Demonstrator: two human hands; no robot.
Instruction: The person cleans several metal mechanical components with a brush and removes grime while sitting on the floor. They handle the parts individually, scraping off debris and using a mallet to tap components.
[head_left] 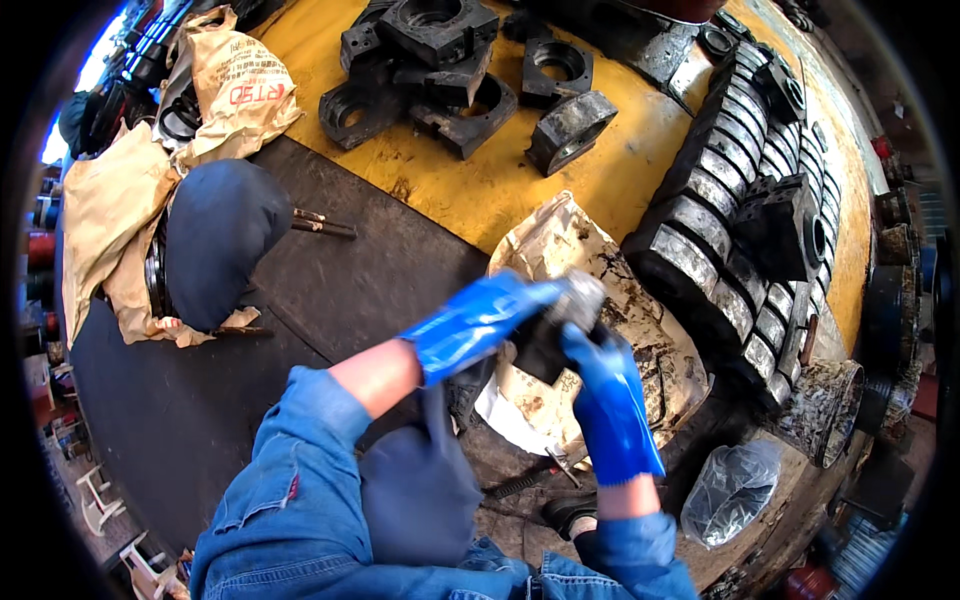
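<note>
Blue-gloved left hand and right hand clasp a blurred, dark metal block with a silvery face between them, above oil-stained tan paper; black metal blocks with round bores lie beyond on a yellow table, rows of silvery-black metal pieces to the right.
</note>
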